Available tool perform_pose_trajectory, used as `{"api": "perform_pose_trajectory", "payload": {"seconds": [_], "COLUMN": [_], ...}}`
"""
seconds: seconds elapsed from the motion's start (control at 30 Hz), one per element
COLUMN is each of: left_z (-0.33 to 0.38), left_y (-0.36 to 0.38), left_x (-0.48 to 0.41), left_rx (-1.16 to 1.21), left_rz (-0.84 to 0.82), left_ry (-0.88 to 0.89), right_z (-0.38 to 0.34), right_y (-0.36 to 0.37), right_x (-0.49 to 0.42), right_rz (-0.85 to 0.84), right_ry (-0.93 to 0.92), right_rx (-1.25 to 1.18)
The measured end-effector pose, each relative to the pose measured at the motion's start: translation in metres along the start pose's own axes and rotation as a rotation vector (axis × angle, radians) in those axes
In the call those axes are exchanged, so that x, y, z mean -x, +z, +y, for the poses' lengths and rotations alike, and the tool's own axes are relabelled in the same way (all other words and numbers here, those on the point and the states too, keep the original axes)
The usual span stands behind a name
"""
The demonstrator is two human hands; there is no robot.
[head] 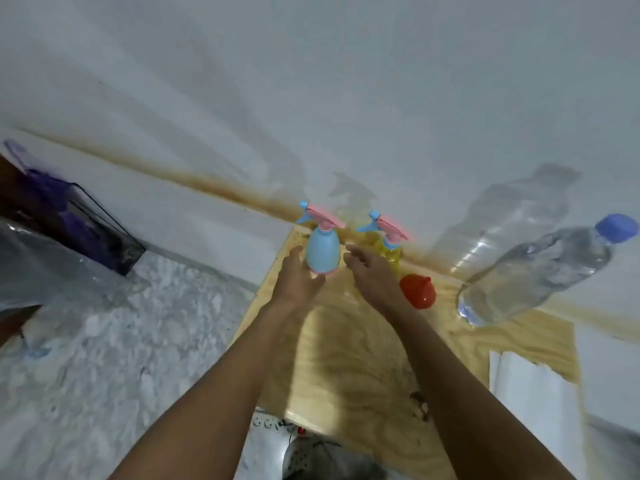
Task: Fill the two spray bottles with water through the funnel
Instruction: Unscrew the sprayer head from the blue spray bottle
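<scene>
Left fingers (295, 253) loosely spread, not closed, tips against the lower left side of the pale blue egg-shaped plastic spray bottle (323, 252); thumb lies by its pink base. Right fingers (353, 251) also spread and relaxed, holding nothing, just beside the same bottle's right side; contact cannot be told. Left hand (298, 277) and right hand (372, 273) flank the bottle, both forearms stretched forward over the pale plywood tabletop (346, 362). Blue bottle upright near the tabletop's far left corner, pink trigger head with blue nozzle in place. Just right of it, behind the right hand, a translucent yellow plastic spray bottle (392, 256) with the same pink-and-blue head, upright near the white wall (311, 81). Small red plastic funnel (417, 292) lies on the tabletop beside the right wrist. Further right, a large clear plastic water bottle with blue cap (536, 271), capped, base on the tabletop. White power strip (273, 422) below the near edge. Speckled grey floor (121, 341) at left.
</scene>
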State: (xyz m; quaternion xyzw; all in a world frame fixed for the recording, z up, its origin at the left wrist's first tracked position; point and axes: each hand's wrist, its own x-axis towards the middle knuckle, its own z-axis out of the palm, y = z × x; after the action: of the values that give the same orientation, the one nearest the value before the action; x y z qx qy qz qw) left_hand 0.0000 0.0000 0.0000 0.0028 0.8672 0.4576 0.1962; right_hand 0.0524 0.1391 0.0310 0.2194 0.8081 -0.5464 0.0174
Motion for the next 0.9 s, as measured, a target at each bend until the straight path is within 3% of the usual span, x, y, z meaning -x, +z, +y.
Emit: {"api": "perform_pose_trajectory", "payload": {"seconds": [0.17, 0.47, 0.73, 0.9], "left_z": [-0.021, -0.033, -0.008, 0.008], "left_y": [0.014, 0.022, -0.014, -0.038], "left_x": [-0.050, -0.097, -0.050, 0.004], "left_rx": [-0.113, 0.040, 0.135, 0.172], "left_rz": [0.005, -0.084, -0.098, -0.233], "left_ry": [0.087, 0.260, 0.401, 0.434], "right_z": [0.001, 0.005, -0.027, -0.047], "right_y": [0.034, 0.052, 0.022, 0.005], "right_x": [-0.034, -0.057, -0.014, 0.034], "right_rz": [0.024, 0.125, 0.151, 0.188], "right_ry": [-0.005, -0.041, -0.112, -0.135], "right_rx": [0.033, -0.074, -0.068, -0.195]}}
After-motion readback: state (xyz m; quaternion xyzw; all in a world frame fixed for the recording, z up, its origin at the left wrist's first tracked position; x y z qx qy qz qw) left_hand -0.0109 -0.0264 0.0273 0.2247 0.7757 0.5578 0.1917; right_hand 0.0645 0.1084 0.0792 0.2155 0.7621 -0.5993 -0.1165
